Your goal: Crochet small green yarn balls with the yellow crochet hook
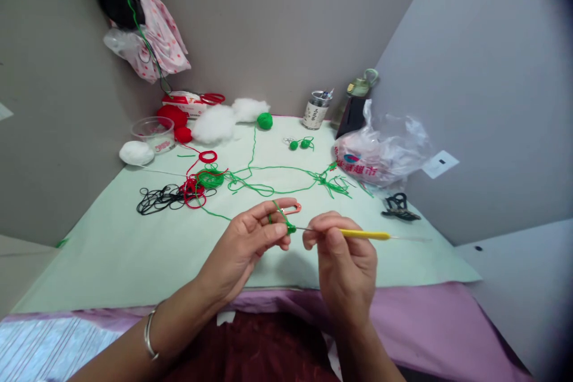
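My left hand (250,233) pinches a small green crochet piece (290,228) between thumb and fingers, and green yarn runs over its raised index finger. My right hand (344,256) grips a crochet hook (367,234) with a yellow handle. The hook's thin metal tip points left and meets the green piece; whether it passes through a stitch is too small to tell. An orange stitch marker (293,209) shows just beyond my left fingertips. From the left hand the green yarn trails back to a tangled green bundle (210,178) on the table.
Black yarn (161,198) and red yarn (193,192) lie tangled at left. Behind stand white stuffing (215,124), a clear tub (154,134), and a pen holder (315,110). At right are a plastic bag (380,152) and a black hair clip (400,208). Loose green strands (333,184) lie mid-table.
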### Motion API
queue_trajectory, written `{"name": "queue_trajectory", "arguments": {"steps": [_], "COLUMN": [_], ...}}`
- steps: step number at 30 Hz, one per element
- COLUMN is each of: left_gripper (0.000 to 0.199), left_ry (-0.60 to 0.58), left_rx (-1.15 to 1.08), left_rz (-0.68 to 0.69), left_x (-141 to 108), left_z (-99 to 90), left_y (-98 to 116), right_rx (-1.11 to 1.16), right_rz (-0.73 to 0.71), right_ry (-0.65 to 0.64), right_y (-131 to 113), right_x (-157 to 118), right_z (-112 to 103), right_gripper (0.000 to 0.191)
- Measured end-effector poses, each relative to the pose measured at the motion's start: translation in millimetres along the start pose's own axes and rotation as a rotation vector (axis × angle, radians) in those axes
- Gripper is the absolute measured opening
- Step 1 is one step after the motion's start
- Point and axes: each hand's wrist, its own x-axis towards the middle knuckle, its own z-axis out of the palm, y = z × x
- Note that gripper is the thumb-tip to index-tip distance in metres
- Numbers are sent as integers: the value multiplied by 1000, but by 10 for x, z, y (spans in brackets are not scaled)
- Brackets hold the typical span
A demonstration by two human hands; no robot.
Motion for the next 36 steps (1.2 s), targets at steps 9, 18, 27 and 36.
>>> {"name": "queue_trajectory", "arguments": {"steps": [9, 18, 27, 36], "left_gripper": [37, 27, 29, 30], "left_ry": [50, 61, 59, 66], "left_rx": [-16, -80, 58, 206], "left_rz": [27, -22, 26, 102], "left_x": [8, 39, -11, -41], "left_z": [60, 29, 33, -8], "left_y": [-150, -82, -133, -123], "right_rx": [-489, 5, 124, 35], "right_rz": [-376, 63, 172, 81], "right_ry": [-74, -14, -17, -84], "right_y": [96, 68, 101, 40], "right_x": [-62, 31, 1, 7], "right_z": [15, -20, -30, -75], "right_gripper": [30, 21, 19, 22]}}
